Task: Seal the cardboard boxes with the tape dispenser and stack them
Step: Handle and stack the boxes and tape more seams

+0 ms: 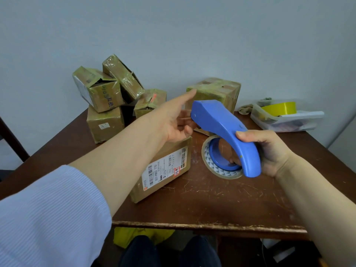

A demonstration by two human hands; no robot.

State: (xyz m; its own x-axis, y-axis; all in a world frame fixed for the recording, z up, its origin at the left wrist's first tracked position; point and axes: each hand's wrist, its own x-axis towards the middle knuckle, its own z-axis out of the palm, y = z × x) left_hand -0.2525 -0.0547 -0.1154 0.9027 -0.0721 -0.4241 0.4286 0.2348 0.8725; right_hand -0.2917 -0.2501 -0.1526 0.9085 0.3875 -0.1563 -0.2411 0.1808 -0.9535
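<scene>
Here the smooth blue plastic tape dispenser (221,128) curves over its clear roll, gripped at the handle by the right hand (269,151) above the scratched wooden table (212,205). Just left sits a labelled cardboard box (165,170), with bare wood toward the chipped front edge. The left hand (173,120) reaches over it to the dispenser's nose, forefinger straight, other fingers curled; whether they pinch tape is unclear.

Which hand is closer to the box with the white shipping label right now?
Left. The left hand hovers over the far edge of the labelled box. The right hand is off to that box's right, gripping the blue tape dispenser.
</scene>
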